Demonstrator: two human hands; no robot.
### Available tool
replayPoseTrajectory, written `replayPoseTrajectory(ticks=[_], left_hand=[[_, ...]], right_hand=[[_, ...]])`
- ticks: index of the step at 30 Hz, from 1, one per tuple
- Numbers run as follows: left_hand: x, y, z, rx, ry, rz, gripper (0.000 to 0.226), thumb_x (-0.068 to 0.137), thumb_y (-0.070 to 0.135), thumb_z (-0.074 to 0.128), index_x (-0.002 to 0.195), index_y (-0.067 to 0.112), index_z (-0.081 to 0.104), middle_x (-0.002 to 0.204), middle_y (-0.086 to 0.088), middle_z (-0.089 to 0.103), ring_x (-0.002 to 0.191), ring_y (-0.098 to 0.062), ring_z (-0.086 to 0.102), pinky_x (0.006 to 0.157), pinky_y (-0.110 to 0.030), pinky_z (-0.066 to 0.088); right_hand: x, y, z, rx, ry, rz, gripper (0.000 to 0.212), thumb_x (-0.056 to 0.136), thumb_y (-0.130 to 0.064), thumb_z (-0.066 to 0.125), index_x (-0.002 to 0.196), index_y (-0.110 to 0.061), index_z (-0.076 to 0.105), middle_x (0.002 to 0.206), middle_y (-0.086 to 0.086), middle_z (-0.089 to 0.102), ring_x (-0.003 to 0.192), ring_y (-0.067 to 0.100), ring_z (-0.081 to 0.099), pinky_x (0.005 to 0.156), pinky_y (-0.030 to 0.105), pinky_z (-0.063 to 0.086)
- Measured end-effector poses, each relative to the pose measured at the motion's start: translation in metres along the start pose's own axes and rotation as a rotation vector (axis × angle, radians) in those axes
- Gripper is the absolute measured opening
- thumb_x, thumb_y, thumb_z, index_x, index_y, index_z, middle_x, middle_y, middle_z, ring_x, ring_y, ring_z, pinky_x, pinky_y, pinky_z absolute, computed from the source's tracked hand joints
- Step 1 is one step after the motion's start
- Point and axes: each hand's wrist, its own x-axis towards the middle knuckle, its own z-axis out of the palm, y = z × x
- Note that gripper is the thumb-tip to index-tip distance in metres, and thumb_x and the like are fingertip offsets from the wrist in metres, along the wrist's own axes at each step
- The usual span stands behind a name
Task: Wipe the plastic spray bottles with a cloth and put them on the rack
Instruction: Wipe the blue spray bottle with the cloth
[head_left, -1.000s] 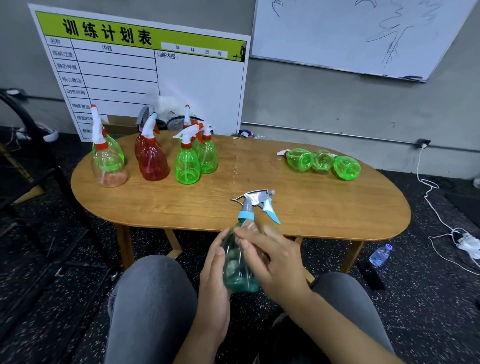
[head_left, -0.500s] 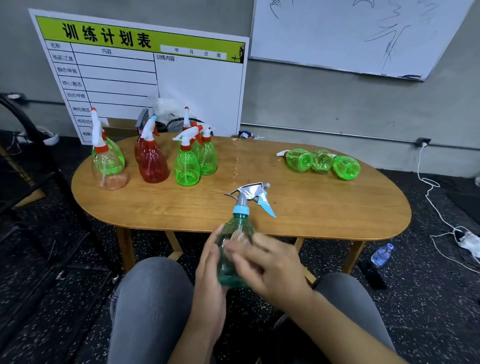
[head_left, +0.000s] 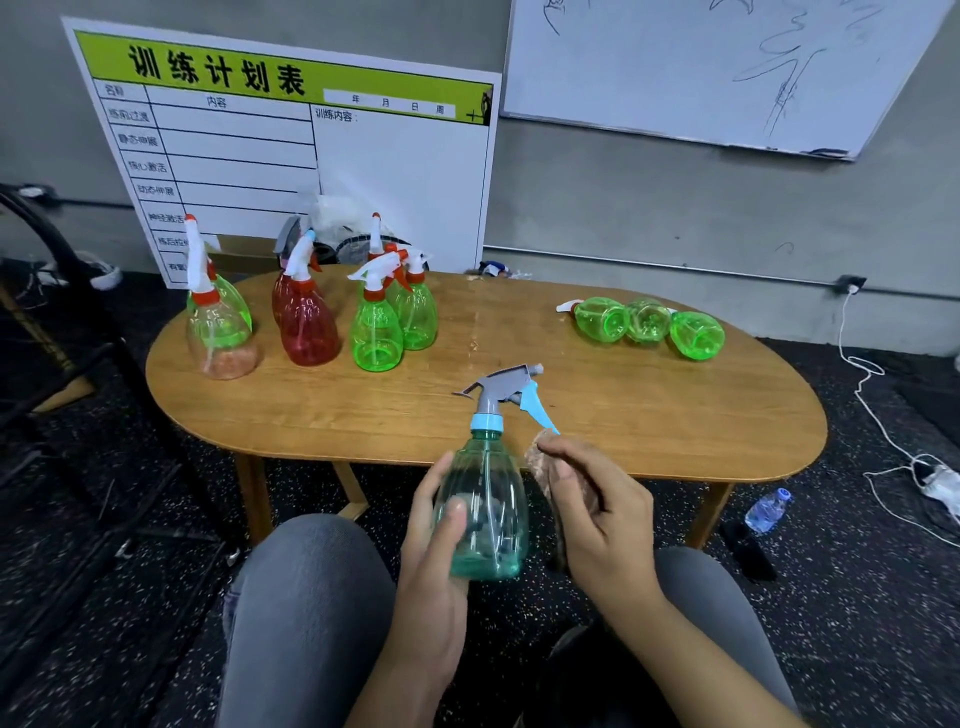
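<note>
A teal spray bottle (head_left: 485, 509) with a grey and blue trigger head stands upright over my lap, in front of the table's near edge. My left hand (head_left: 431, 551) grips its body from the left, thumb across the front. My right hand (head_left: 597, 519) holds a small brownish cloth (head_left: 543, 467) just to the right of the bottle, slightly apart from it. On the wooden table (head_left: 623, 405) several spray bottles stand at the back left: a clear one (head_left: 221, 332), a red one (head_left: 306, 327) and a green one (head_left: 376, 332). Three green bottles (head_left: 647, 325) lie on their sides at the back right.
A printed schedule board (head_left: 291, 156) leans on the wall behind the table, and a whiteboard (head_left: 701, 67) hangs to the right. A black metal frame (head_left: 67, 291) stands at the left. A small water bottle (head_left: 766, 512) and white cables (head_left: 883, 415) lie on the floor at right.
My right hand with the cloth has come off the front of the teal bottle and moved to its right side. The bottle's trigger head has swung a little to the right.
</note>
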Motion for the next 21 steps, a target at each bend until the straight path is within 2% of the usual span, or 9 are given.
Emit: replayPoseTrajectory(ticks=[4,8,11,14,16,19,21], left_hand=[[-0.001,0.003,0.003,0.024,-0.033,0.002,0.048,0.106,0.042,0.052,0.152,0.029,0.051,0.136,-0.002,0.072,0.126,-0.022,0.069,0.09,-0.031,0.06],[-0.002,0.0,0.005,0.046,-0.09,-0.016,0.049,0.105,0.037,0.037,0.152,0.031,0.05,0.138,-0.001,0.072,0.127,-0.023,0.068,0.092,-0.033,0.061],[-0.003,0.001,0.005,0.059,-0.084,-0.015,0.048,0.106,0.04,0.033,0.152,0.036,0.048,0.138,0.001,0.072,0.127,-0.023,0.069,0.091,-0.035,0.061],[-0.002,-0.001,0.003,0.081,-0.052,-0.013,0.048,0.108,0.048,0.034,0.155,0.041,0.042,0.142,0.003,0.069,0.132,-0.023,0.066,0.102,-0.045,0.058],[-0.001,-0.002,0.003,0.092,-0.03,-0.011,0.052,0.107,0.058,0.04,0.156,0.044,0.041,0.145,0.0,0.067,0.133,-0.025,0.065,0.107,-0.053,0.053],[-0.001,-0.004,0.001,0.109,-0.027,0.002,0.05,0.109,0.055,0.038,0.157,0.042,0.041,0.147,0.003,0.066,0.134,-0.024,0.064,0.106,-0.052,0.052],[-0.001,-0.006,-0.001,0.115,-0.019,0.012,0.046,0.111,0.045,0.034,0.155,0.042,0.045,0.143,0.001,0.068,0.131,-0.023,0.066,0.102,-0.045,0.055]], right_hand=[[-0.004,0.003,-0.002,0.036,-0.023,0.096,0.026,0.1,-0.021,0.058,0.116,-0.036,0.073,0.113,-0.023,0.074,0.107,0.007,0.071,0.091,0.026,0.054],[0.008,-0.005,0.003,0.079,-0.039,0.094,0.025,0.103,-0.019,0.059,0.12,-0.024,0.077,0.109,-0.016,0.075,0.106,0.011,0.07,0.09,0.022,0.05],[0.011,-0.008,0.01,0.056,-0.1,0.097,0.027,0.106,-0.029,0.057,0.125,-0.03,0.076,0.098,-0.008,0.071,0.092,0.016,0.066,0.081,0.028,0.05],[0.007,-0.005,0.015,-0.001,-0.156,0.079,0.031,0.106,-0.038,0.054,0.13,-0.033,0.073,0.099,-0.002,0.068,0.09,0.014,0.065,0.079,0.03,0.053],[0.004,-0.005,0.016,-0.045,-0.169,0.037,0.03,0.106,-0.034,0.056,0.131,-0.029,0.072,0.098,-0.005,0.067,0.086,0.011,0.065,0.074,0.03,0.053],[-0.005,-0.008,0.012,-0.141,-0.213,-0.156,0.029,0.106,-0.03,0.058,0.13,-0.024,0.073,0.093,-0.018,0.049,0.07,0.003,0.052,0.058,0.02,0.046],[-0.015,-0.01,0.006,-0.208,-0.306,-0.352,0.027,0.105,-0.029,0.06,0.127,-0.023,0.075,0.094,-0.017,0.04,0.072,0.001,0.045,0.064,0.011,0.037]])
